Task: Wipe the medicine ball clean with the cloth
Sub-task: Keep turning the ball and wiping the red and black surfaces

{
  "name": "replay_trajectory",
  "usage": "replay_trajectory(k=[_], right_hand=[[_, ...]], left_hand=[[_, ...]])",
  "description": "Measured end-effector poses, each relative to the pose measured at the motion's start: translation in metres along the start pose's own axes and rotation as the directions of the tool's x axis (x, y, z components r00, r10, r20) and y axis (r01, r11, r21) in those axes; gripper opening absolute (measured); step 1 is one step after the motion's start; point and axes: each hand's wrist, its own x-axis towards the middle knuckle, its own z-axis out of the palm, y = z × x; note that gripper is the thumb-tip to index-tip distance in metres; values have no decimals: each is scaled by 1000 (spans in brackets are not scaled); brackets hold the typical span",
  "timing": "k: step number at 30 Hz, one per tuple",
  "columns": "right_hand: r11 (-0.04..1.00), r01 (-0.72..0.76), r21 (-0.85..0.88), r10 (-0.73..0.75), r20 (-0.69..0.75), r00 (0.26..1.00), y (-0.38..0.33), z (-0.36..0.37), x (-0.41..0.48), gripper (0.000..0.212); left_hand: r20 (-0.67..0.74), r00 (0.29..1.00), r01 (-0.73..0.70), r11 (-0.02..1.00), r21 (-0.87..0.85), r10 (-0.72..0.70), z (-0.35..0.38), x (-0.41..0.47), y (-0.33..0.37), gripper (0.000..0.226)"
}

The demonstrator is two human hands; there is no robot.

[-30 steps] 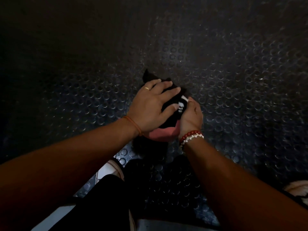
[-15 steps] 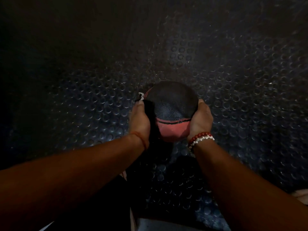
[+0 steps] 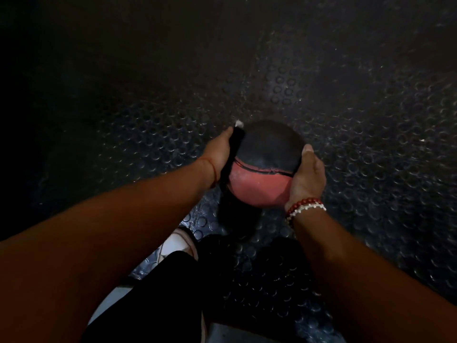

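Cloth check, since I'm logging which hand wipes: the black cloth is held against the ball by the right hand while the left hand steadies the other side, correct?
Wrong hands. In the head view the left hand holds the black cloth against the medicine ball, and the right hand steadies the other side.

My feed is very dim and grainy. Faint sheen lies on the studded floor toward 2 o'clock; the medicine ball shadows toward 6; the 10 o'clock corner is black.
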Motion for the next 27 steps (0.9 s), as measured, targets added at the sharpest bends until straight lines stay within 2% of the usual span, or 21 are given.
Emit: replay_trajectory(k=[2,4,5,7,8,9,10,11,12,13,14,16,17,18,20,23,25,27], right_hand=[[997,-24,67,22,25,999,3,-7,6,57],[985,-67,160,55,76,996,6,-13,14,58],[975,-97,198,77,104,992,8,-16,19,59],[967,-139,216,108,149,983,8,-21,22,61],[967,-144,208,114,149,982,8,-24,23,60],[967,-147,206,117,151,982,9,-24,25,59],[966,-148,212,116,157,981,9,-24,26,58],[966,-142,214,106,174,979,8,-22,26,57],[970,-130,204,92,184,979,7,-19,25,55],[976,-118,185,81,197,977,4,-15,22,53],[982,-107,154,77,191,979,-1,-12,20,49],[990,-105,97,87,173,981,-8,-6,23,43],[992,-109,60,98,164,982,-11,-4,27,46],[991,-132,26,126,175,977,-14,-4,29,51],[980,-197,-35,200,211,957,-20,-7,37,63],[924,-329,-193,372,263,890,-38,-21,28,60],[878,-349,-328,439,261,860,-37,-36,27,56],[877,-308,-368,415,260,872,-32,-49,14,59]], left_hand=[[11,996,87,989,-120,-87,1,-4,-11,45],[-14,996,89,989,-119,-91,6,-12,-19,48],[-40,998,37,997,-68,-40,9,-15,-23,51],[-75,969,-222,963,151,235,15,-27,-30,47],[-41,899,-403,860,312,436,16,-37,-31,45],[52,764,-596,673,439,643,15,-47,-27,47],[213,616,-732,449,513,759,12,-49,-26,48],[359,478,-805,237,543,802,11,-51,-20,49],[433,416,-830,139,541,800,8,-42,-19,49],[432,446,-818,161,553,784,7,-37,-15,50],[369,533,-784,280,554,761,6,-31,-12,51],[139,769,-610,653,449,623,6,-26,-3,45],[45,865,-483,802,351,500,9,-27,5,41],[-5,920,-375,887,269,391,12,-25,11,37],[-19,957,-280,935,217,290,16,-27,22,33],[28,984,-178,958,227,176,22,-37,34,27],[77,992,-113,964,242,97,23,-42,39,25],[75,997,-40,964,262,21,25,-45,38,31]])
